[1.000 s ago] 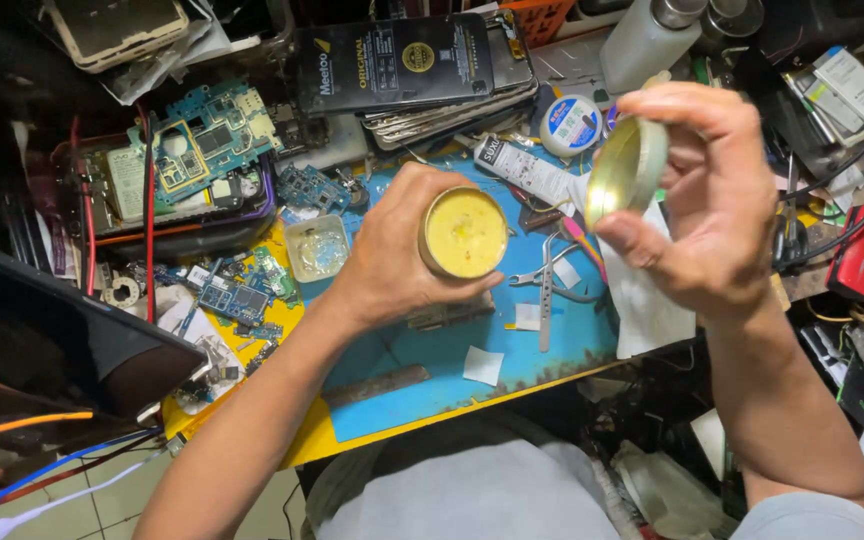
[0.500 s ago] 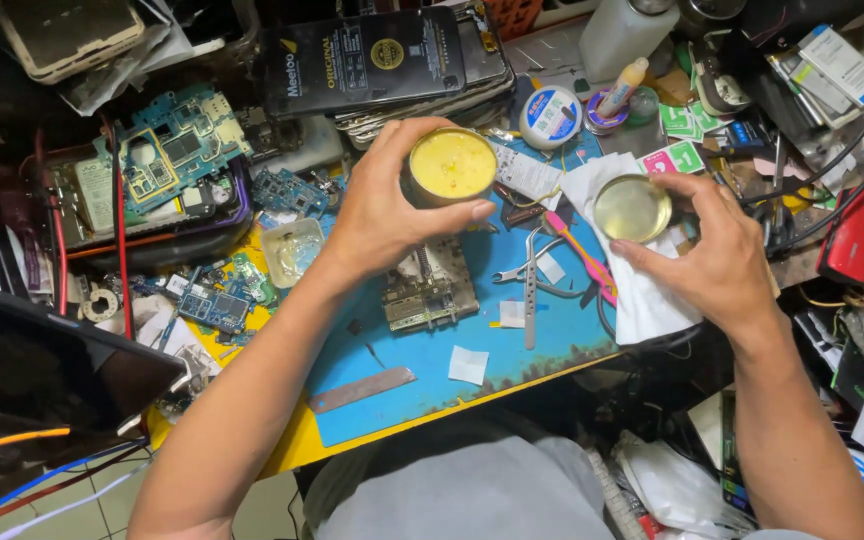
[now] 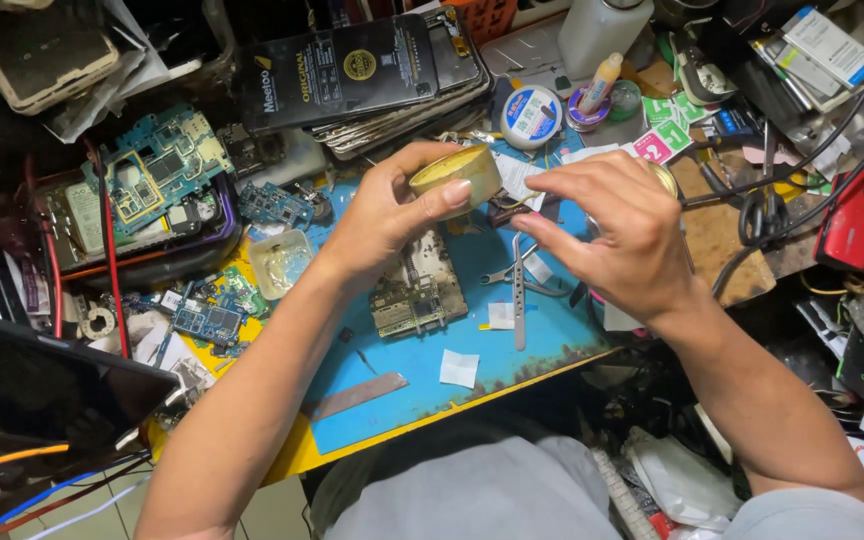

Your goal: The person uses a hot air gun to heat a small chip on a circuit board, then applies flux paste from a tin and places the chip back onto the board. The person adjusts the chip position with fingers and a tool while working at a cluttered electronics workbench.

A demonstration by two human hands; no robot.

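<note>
Here the left hand [image 3: 387,215] pinches a yellow tin [image 3: 455,175] above the blue mat's [image 3: 472,330] far edge; the right hand [image 3: 617,235], fingers curled, grips its lid [image 3: 664,178].

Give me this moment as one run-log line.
left hand: holds round yellow tin, tilted | right hand: holds lid beside tin, mostly hidden | below: circuit board, tweezers on blue mat
</note>
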